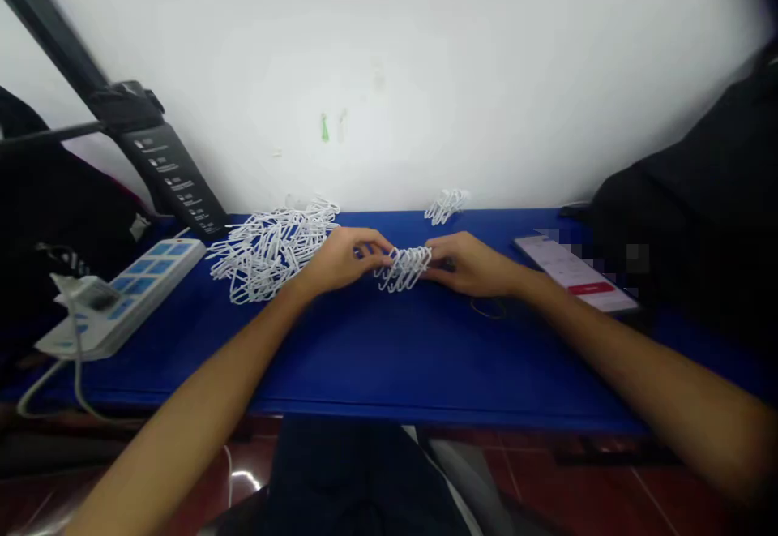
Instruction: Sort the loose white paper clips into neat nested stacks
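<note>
Three groups of white clips sit on or above the blue table (389, 358): one large pile (267, 252) at left, one small cluster (446, 205) by the wall, and one held bundle (404, 267) at centre. The left hand (340, 260) and right hand (471, 264) each pinch one end of the held bundle, fingers curled close together. One power strip (121, 297) lies at left, one phone (574, 272) at right.
</note>
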